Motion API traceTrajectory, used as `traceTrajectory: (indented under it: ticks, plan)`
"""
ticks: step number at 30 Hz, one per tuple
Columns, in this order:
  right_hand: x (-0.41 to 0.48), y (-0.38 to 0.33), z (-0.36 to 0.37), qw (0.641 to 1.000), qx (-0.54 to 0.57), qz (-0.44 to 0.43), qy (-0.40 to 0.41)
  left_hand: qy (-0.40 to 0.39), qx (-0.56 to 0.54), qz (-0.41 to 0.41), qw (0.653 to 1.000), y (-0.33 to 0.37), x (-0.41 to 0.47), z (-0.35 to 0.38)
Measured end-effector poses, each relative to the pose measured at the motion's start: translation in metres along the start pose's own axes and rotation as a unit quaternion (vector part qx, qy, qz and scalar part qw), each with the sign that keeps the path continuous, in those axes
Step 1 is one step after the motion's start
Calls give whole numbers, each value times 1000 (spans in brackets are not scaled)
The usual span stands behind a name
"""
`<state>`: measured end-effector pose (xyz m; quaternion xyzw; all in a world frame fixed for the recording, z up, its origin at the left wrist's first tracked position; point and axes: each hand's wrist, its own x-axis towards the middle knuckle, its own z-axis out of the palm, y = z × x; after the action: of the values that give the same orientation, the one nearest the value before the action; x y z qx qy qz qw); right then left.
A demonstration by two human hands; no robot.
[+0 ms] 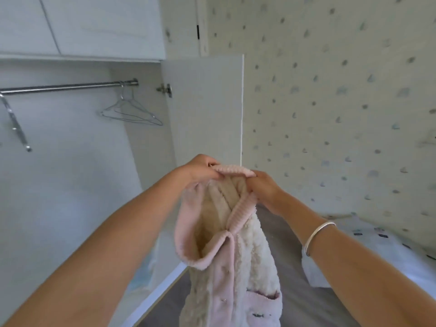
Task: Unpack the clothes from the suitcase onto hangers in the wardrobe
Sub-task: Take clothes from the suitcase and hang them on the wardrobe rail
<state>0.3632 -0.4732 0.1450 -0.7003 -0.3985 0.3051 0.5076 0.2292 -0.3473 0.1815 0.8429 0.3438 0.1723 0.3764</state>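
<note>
fleece jacket (236, 244) | left hand (200, 168), right hand (264, 187) pinch its collar | hangs

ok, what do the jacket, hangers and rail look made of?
Jacket: looks like cream sherpa fleece, matte nubbly pile, with pink ribbed-knit trim.
Hangers: thin silvery wire, probably metal.
Rail: polished metal tube, judging by bright glints; chrome or steel unclear.

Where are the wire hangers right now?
Head view, upper left: the wire hangers hang at the right end of the wardrobe rail, beside the door hinge.
</note>
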Motion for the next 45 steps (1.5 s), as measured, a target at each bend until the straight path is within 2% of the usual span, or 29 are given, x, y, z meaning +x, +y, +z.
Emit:
traceTrajectory:
  ticks: [3, 5, 8, 10, 11, 17, 19, 22, 26, 28, 31, 34, 38, 45]
  plan:
    - [25, -24, 56, 998, 39, -8, -42, 69, -37, -58, 995, -48, -2, -38]
    - [39, -37, 88, 996, 55, -26, -60, 80, -42, -116, 989, -76, -3, -60]
    - [68, -53, 134, 995, 30, -59, -72, 13, -142, -186, 972, -119, 2, -94]
    - [93, -61, 161, 995, 2, -76, -66, -16, -228, -192, 954, -138, 6, -116]
    - [104, -66, 173, 995, -13, -83, -61, -21, -237, -188, 953, -145, 8, -126]
    - [160, -99, 249, 994, -1, -84, -75, 29, -188, -175, 966, -196, 17, -191]
    - [172, -107, 279, 989, 4, -95, -112, 54, -179, -181, 966, -211, 15, -210]
    - [182, -115, 320, 980, 11, -96, -173, 48, -185, -162, 968, -224, 3, -230]
    - [198, -131, 380, 960, 11, -115, -256, 144, -213, -220, 941, -249, -11, -255]
    - [213, -135, 412, 949, -8, -124, -288, 174, -208, -218, 937, -261, -14, -267]
    - [238, -141, 445, 948, -19, -105, -299, 230, -212, -223, 923, -276, -17, -289]
    - [262, -152, 462, 947, -17, -98, -305, 273, -195, -249, 909, -287, -6, -311]
    - [313, -163, 473, 943, -1, -79, -325, 267, -180, -228, 919, -284, 37, -331]
    - [387, -191, 460, 902, -35, -162, -400, 355, -168, -241, 888, -270, 107, -355]
